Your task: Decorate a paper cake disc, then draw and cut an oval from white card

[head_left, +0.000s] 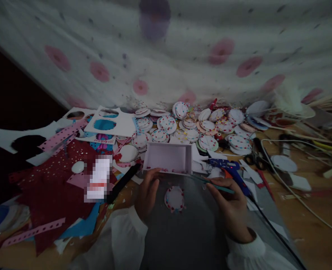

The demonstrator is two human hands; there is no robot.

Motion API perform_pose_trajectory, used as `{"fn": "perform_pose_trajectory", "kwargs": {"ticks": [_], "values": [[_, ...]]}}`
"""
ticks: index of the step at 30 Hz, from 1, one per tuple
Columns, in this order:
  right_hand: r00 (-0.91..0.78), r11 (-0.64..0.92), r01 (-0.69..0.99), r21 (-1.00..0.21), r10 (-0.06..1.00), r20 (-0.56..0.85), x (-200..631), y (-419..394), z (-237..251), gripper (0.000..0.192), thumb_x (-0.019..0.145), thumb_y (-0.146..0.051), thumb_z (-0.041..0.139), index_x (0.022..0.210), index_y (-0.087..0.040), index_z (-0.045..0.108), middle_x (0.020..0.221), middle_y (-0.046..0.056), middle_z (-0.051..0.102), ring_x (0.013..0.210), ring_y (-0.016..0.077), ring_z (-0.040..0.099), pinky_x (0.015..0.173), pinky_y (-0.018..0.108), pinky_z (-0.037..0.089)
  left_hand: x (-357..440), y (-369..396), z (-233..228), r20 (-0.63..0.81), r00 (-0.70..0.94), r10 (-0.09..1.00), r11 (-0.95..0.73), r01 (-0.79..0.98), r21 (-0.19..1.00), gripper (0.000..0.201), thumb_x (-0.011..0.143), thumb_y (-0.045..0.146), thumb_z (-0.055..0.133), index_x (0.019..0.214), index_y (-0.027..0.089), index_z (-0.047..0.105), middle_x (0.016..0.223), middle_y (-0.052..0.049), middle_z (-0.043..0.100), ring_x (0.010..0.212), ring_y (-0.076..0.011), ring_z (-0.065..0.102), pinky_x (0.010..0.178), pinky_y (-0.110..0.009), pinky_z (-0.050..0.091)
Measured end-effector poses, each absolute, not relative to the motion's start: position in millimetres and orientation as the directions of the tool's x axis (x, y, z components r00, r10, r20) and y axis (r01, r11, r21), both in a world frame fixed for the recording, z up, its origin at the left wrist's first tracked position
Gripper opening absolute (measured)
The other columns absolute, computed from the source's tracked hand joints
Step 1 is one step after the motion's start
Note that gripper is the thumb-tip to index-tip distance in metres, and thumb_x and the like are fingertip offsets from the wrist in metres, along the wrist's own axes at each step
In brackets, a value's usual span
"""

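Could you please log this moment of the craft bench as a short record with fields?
left hand: fingers touching the near edge of the small white box
right hand: holding a thin teal stick, tip toward the box
between hands: white disc with coloured dots lying flat on the grey mat
behind box: heap of similar dotted discs
right of box: blue glue gun, black scissors
left side: dark red perforated sheet
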State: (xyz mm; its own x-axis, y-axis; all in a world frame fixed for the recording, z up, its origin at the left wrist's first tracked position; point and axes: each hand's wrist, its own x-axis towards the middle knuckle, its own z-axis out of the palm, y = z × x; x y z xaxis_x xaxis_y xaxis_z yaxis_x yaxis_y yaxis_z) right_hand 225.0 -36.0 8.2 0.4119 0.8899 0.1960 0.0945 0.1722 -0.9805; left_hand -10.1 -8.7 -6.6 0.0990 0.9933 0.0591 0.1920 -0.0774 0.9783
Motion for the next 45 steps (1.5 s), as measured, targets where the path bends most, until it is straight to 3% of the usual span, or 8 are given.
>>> {"fn": "perform_pose_trajectory", "kwargs": {"ticks": [5,9,17,23,32,37,42,45], "values": [[0.259,0.388,0.349,-0.853,0.835,0.485,224.2,-22.9,32.2,0.011,0.077,-0.016,0.074,0.082,-0.023,0.068,0.082,0.002,0.076,0.077,0.019,0.073,0.067,0.029,0.058,-9.6,-12.0,-4.0,0.039,-0.027,0.999,-0.029,0.303,0.953,0.022,0.095,0.035,0.047,0.108,0.022,0.059,0.102,-0.004,0.069,0.096,-0.0189,0.065,0.082,-0.029,0.048],[0.087,0.466,0.484,-0.741,0.816,0.571,216.7,-8.7,34.8,0.011,0.082,-0.012,0.068,0.082,-0.024,0.067,0.084,0.003,0.077,0.073,0.018,0.073,0.059,0.026,0.055,-8.7,-13.8,-7.6,0.023,-0.052,0.998,-0.006,0.297,0.955,0.02,0.094,0.035,0.048,0.1,0.021,0.061,0.085,-0.002,0.07,0.08,-0.0168,0.066,0.069,-0.026,0.046],[-0.382,0.624,0.688,-0.371,0.746,0.546,191.8,12.0,42.8,0.019,0.09,-0.008,0.05,0.088,-0.02,0.065,0.076,0.003,0.074,0.066,0.0157,0.067,0.059,0.027,0.042,-6.9,-13.1,-5.6,0.029,-0.066,0.997,-0.008,0.295,0.955,0.016,0.093,0.031,0.049,0.097,0.022,0.061,0.084,-0.001,0.068,0.079,-0.0158,0.065,0.07,-0.025,0.047],[-0.51,0.643,0.713,-0.282,0.75,0.421,169.2,26.2,41.7,0.019,0.084,-0.005,0.051,0.083,-0.019,0.064,0.069,0.001,0.07,0.064,0.016,0.062,0.058,0.03,0.029,-8.6,-13.8,-7.5,0.034,-0.038,0.999,-0.022,0.277,0.961,0.015,0.093,0.03,0.049,0.099,0.022,0.06,0.085,-0.002,0.069,0.079,-0.017,0.066,0.071,-0.027,0.048],[-0.478,0.583,0.746,-0.322,0.805,0.352,160.9,33.1,33.3,0.014,0.085,-0.01,0.054,0.078,-0.019,0.063,0.064,0.001,0.067,0.06,0.0162,0.058,0.059,0.03,0.028,-12.0,-14.0,-16.9,0.04,0.006,0.999,-0.04,0.273,0.961,0.017,0.095,0.031,0.047,0.103,0.022,0.058,0.091,-0.003,0.068,0.084,-0.0178,0.067,0.076,-0.029,0.049],[-0.414,0.58,0.724,-0.375,0.799,0.436,164.6,30.2,31.2,0.017,0.084,-0.008,0.054,0.078,-0.019,0.065,0.065,0.001,0.068,0.059,0.0155,0.06,0.058,0.029,0.032,-11.8,-13.4,-16.0,0.058,-0.005,0.998,-0.054,0.281,0.958,0.015,0.095,0.029,0.047,0.102,0.021,0.059,0.091,-0.003,0.067,0.085,-0.0173,0.066,0.076,-0.028,0.049],[-0.15,0.487,0.658,-0.575,0.832,0.534,181.0,20.3,33.9,0.018,0.085,-0.011,0.056,0.079,-0.022,0.068,0.075,0.001,0.075,0.064,0.016,0.066,0.061,0.027,0.044,-11.5,-13.4,-14.0,0.055,-0.013,0.998,-0.047,0.342,0.938,0.017,0.094,0.031,0.048,0.102,0.021,0.059,0.085,-0.002,0.067,0.078,-0.0168,0.064,0.07,-0.027,0.047],[0.053,0.386,0.535,-0.752,0.873,0.485,190.4,9.9,38.6,0.007,0.083,-0.019,0.065,0.078,-0.023,0.068,0.075,0.002,0.075,0.062,0.0167,0.067,0.056,0.027,0.048,-11.2,-12.7,-11.9,0.07,-0.012,0.997,-0.063,0.331,0.942,0.016,0.094,0.031,0.048,0.101,0.021,0.059,0.085,-0.002,0.067,0.08,-0.0171,0.065,0.071,-0.028,0.048]]}}
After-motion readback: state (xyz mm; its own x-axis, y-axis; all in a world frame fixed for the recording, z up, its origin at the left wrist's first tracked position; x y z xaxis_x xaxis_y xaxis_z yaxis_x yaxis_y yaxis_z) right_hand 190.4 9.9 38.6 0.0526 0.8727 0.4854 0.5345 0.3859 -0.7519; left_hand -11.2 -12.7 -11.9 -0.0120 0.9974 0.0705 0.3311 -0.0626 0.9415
